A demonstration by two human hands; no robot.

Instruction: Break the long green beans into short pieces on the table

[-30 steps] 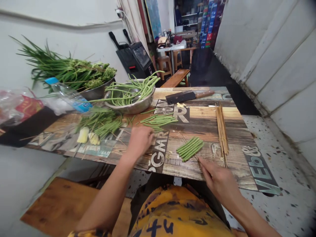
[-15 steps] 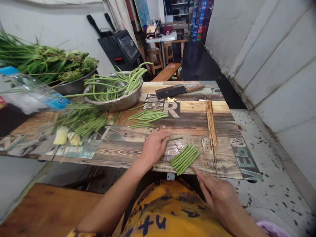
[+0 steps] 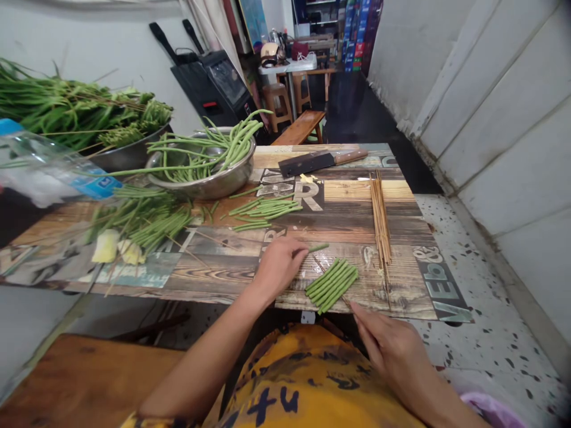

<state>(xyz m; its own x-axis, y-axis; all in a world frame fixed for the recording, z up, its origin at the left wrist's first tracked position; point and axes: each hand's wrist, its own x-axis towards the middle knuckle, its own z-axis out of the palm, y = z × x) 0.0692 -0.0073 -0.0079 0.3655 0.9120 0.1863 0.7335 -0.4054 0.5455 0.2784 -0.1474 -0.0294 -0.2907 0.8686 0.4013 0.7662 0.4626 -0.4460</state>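
Note:
Several cut green bean pieces (image 3: 331, 285) lie side by side at the table's near edge, threaded on a thin wooden skewer (image 3: 319, 263) whose tip sticks out beyond them. My right hand (image 3: 390, 342) is closed on the skewer's near end, just off the table edge. In my left hand (image 3: 282, 261), thumb and fingers pinch a single bean piece (image 3: 318, 246), held close to the skewer tip and apart from the threaded row. Loose bean pieces (image 3: 267, 208) lie on the table beyond my left hand.
Bare skewers (image 3: 380, 220) lie at right. A cleaver (image 3: 321, 161) rests at the back, beside a metal bowl (image 3: 209, 187) of long beans. Filled skewers (image 3: 151, 220), a plastic bottle (image 3: 57, 157) and a basin (image 3: 134, 150) of greens are at left.
My left hand has turned slightly, and the bean piece in its pinch has risen a little. My right hand and the threaded beans stay nearly in place; the view has shifted slightly.

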